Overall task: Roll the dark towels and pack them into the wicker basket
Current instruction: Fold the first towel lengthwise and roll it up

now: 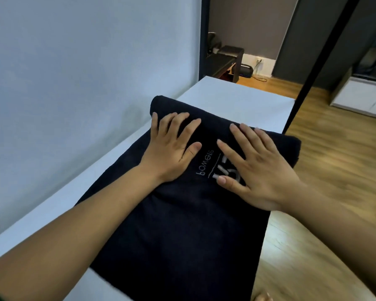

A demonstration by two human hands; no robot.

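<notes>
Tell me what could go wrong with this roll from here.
1. The dark towel hangs past the right edge of the white surface; it may slide toward the wooden floor.
2. The left hand and right hand only press flat on top, so the roll could loosen or go crooked.
3. The wicker basket is not in view, so carrying the roll there may let it unwind.

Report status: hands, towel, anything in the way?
Left hand, right hand open, flat on dark towel. Far end rolled, rest flat on white surface. Wicker basket not in view.
</notes>
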